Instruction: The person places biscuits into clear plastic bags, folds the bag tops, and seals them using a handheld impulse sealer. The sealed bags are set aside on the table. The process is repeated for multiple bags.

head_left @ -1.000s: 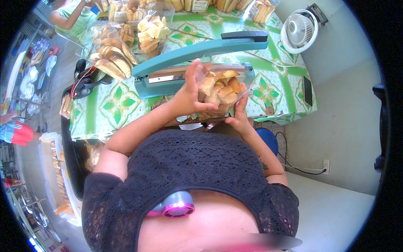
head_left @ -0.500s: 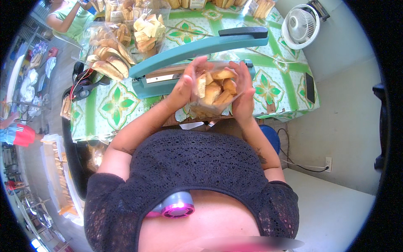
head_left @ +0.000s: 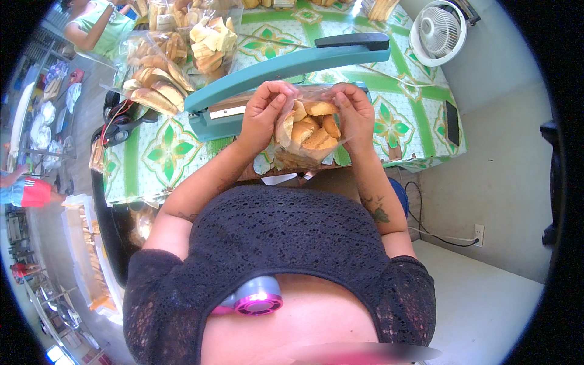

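Between my hands is a clear plastic bag (head_left: 291, 159) filled with pieces of toasted bread (head_left: 317, 135). My left hand (head_left: 265, 114) pinches the bag's upper left edge between thumb and fingers. At the upper right edge, my right hand (head_left: 358, 117) grips the film the same way, thumb against curled fingers. The mouth of the bag is stretched between the two hands. Just beyond it stands a teal bag sealer (head_left: 267, 70) with its long arm raised; the bag and my hands cover part of its base.
Filled bread bags (head_left: 159, 79) stand at the table's far left. A dark cable-wrapped device (head_left: 118, 118) lies by the left edge. On the right are a phone (head_left: 451, 123) and a white fan (head_left: 438, 33). A person in a light green top (head_left: 100, 27) is at the far left.
My hands have gone from cupping the bag's sides with fingers spread to pinching its upper edges. The bread inside has shifted a little.
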The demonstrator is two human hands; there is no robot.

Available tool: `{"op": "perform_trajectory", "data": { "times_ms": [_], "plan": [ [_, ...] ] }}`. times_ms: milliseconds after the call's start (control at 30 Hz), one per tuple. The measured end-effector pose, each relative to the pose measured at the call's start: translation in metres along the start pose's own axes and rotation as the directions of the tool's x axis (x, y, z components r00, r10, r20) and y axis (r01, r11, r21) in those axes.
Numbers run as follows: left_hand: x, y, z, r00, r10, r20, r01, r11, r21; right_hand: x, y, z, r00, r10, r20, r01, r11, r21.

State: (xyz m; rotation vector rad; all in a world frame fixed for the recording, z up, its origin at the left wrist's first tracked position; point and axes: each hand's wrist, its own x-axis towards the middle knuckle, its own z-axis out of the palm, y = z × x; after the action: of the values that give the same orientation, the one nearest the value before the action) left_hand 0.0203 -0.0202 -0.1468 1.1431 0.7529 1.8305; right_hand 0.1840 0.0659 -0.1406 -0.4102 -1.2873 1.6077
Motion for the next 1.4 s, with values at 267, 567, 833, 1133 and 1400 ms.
{"op": "perform_trajectory", "data": {
  "times_ms": [267, 567, 833, 1133, 1400],
  "plan": [
    [0.002, 0.011, 0.021, 0.989, 0.112, -0.101, -0.108, 0.993, 0.046, -0.005, -0.007, 0.016, 0.984, -0.154, -0.090, 0.151, 0.988, -0.045],
    [0.014, 0.035, -0.012, 0.895, 0.267, 0.356, -0.443, 0.613, 0.654, 0.003, -0.023, -0.012, 0.867, -0.332, 0.372, 0.481, 0.753, -0.449],
    [-0.006, 0.051, 0.003, 0.870, 0.104, 0.482, -0.480, 0.399, 0.781, -0.030, -0.047, -0.010, 0.842, -0.153, 0.517, 0.503, 0.570, -0.650],
    [-0.015, 0.042, 0.018, 0.927, 0.227, 0.299, -0.354, 0.260, 0.898, -0.041, -0.031, 0.011, 0.915, -0.229, 0.331, 0.403, 0.513, -0.758],
    [-0.016, 0.055, 0.016, 0.971, 0.161, 0.179, -0.235, 0.460, 0.857, -0.051, -0.032, 0.006, 0.957, -0.246, 0.153, 0.290, 0.799, -0.527]
  ]
}}
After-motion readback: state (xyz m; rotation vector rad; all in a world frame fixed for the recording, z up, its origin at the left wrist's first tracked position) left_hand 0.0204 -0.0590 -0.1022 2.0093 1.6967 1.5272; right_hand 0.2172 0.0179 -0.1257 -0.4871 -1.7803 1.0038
